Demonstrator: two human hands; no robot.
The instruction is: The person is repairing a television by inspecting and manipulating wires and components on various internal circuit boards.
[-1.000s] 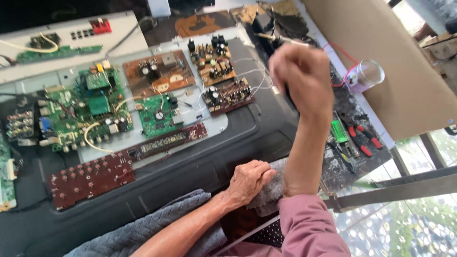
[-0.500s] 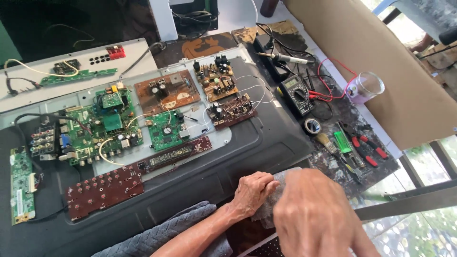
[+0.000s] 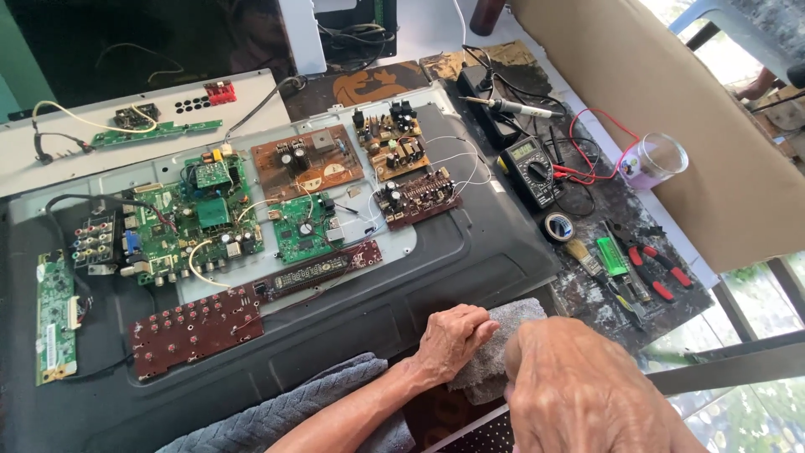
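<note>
My left hand [image 3: 453, 340] lies at the near edge of a dark flat-screen back panel [image 3: 470, 252], fingers closed over a crumpled grey cloth [image 3: 521, 315]. Close to the camera, my right hand [image 3: 579, 390] is a fist with its knuckles against the same cloth. Whether it grips the cloth is hidden. On the panel lie a green main board [image 3: 193, 218], a brown power board [image 3: 306, 159], a small dark board [image 3: 417, 195] and a red-brown button board [image 3: 197, 327].
To the right of the panel are a black multimeter [image 3: 532, 168] with red leads, a soldering iron [image 3: 511, 106], a tape roll [image 3: 558, 225], red-handled pliers [image 3: 650, 260] and a glass cup [image 3: 658, 159]. A cardboard sheet [image 3: 671, 109] leans at the far right. A green strip board [image 3: 54, 315] lies left.
My right hand, raised high over the bench a second ago, has come down to the cloth beside my left hand. The left hand has stayed on the cloth.
</note>
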